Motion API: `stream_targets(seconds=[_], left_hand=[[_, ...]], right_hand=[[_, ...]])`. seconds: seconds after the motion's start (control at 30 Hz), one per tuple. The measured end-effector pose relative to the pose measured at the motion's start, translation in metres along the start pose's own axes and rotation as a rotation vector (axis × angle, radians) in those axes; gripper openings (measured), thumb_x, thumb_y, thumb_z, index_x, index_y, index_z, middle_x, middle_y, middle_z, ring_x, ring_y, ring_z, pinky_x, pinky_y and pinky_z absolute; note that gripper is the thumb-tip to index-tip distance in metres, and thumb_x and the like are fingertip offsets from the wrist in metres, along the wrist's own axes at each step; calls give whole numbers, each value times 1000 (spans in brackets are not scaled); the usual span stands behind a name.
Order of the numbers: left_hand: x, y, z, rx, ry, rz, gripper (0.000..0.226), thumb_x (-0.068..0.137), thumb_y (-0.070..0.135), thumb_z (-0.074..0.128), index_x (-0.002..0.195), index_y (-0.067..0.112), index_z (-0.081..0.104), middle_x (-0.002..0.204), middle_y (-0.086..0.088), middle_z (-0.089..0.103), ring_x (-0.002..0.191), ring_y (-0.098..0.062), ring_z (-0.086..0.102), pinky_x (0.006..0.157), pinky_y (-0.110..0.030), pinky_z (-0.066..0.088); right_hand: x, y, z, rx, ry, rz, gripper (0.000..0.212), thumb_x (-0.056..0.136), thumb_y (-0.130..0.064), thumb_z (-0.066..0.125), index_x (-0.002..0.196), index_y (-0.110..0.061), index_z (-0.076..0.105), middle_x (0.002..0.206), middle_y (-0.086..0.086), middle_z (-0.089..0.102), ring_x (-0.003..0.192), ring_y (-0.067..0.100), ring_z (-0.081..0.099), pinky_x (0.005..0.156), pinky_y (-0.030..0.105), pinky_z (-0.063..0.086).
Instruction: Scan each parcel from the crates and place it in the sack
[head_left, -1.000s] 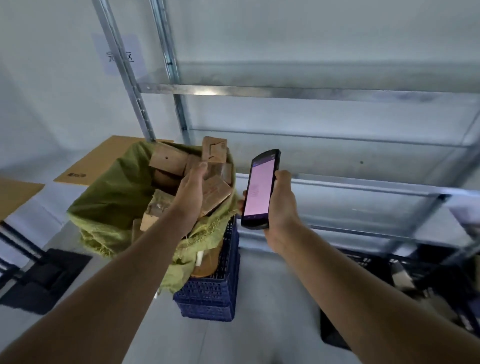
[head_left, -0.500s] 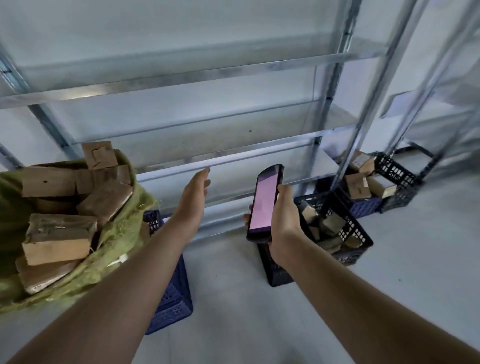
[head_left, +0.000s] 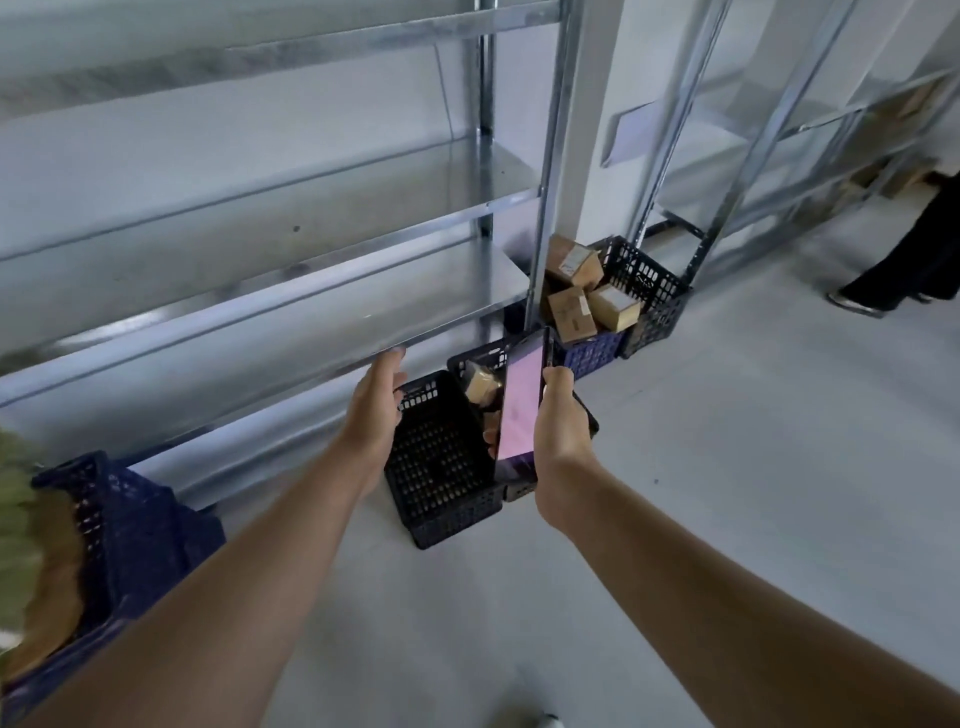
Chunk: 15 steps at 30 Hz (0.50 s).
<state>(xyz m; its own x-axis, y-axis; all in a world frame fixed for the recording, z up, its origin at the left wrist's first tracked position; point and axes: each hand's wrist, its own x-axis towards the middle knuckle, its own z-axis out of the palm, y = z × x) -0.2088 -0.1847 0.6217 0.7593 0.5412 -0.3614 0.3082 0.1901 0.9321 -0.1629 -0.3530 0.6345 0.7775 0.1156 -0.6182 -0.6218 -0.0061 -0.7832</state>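
While both forearms reach forward over the grey floor (head_left: 753, 467), the left hand (head_left: 375, 402) hangs with its grip wide, fingers straight and slightly spread, holding nothing. It sits above the left rim of a black crate (head_left: 441, 467), fingertips close to the front edge of the lowest shelf of the metal shelving (head_left: 260, 270); contact there cannot be told. Right hand (head_left: 562, 431): grip wrapped round a handheld scanner (head_left: 519, 410), thumb along its right edge, fingertips showing at its left edge. Device upright, slightly tilted, screen lit pale pink and turned toward the camera. Scanner and right hand cover much of the black crate's opening; 1 brown parcel (head_left: 480, 385) shows inside, just left of the scanner. Behind, beside the shelving upright, a blue crate (head_left: 589, 351) carries 3 cardboard parcels (head_left: 571, 312) piled above its rim, the top one tilted. A further black crate (head_left: 649, 291) stands against its right side. Sack (head_left: 15, 519): green, blurred, only a strip at the far left edge, against a second blue crate (head_left: 135, 535); brown shapes under it too blurred to name. Far right, well apart from the crates, a person's dark trouser legs (head_left: 904, 270) stand on the floor.
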Motion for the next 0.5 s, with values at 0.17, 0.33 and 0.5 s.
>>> stream_targets(seconds=[0.17, 0.33, 0.5], left_hand=[[45, -3, 61, 19, -2, -43, 51, 109, 47, 40, 153, 24, 51, 143, -3, 53, 135, -20, 46, 116, -37, 33], [111, -6, 101, 44, -38, -101, 49, 110, 47, 39, 152, 25, 51, 146, -3, 51, 139, -20, 44, 121, -40, 31], [205, -17, 139, 61, -81, -163, 51, 110, 47, 38, 155, 26, 48, 146, -3, 50, 138, -19, 43, 120, -39, 29]], right_hand=[[75, -23, -53, -11, 13, 11, 34, 107, -43, 35, 103, -20, 59, 94, 6, 62, 72, 21, 61, 61, 31, 44], [142, -41, -62, -11, 9, 36, 46, 103, -43, 34, 112, -12, 66, 95, 16, 73, 62, 20, 66, 52, 24, 47], [223, -66, -46, 1, 60, 110, 57, 88, -55, 39, 111, -8, 60, 101, 18, 62, 83, 32, 61, 67, 35, 46]])
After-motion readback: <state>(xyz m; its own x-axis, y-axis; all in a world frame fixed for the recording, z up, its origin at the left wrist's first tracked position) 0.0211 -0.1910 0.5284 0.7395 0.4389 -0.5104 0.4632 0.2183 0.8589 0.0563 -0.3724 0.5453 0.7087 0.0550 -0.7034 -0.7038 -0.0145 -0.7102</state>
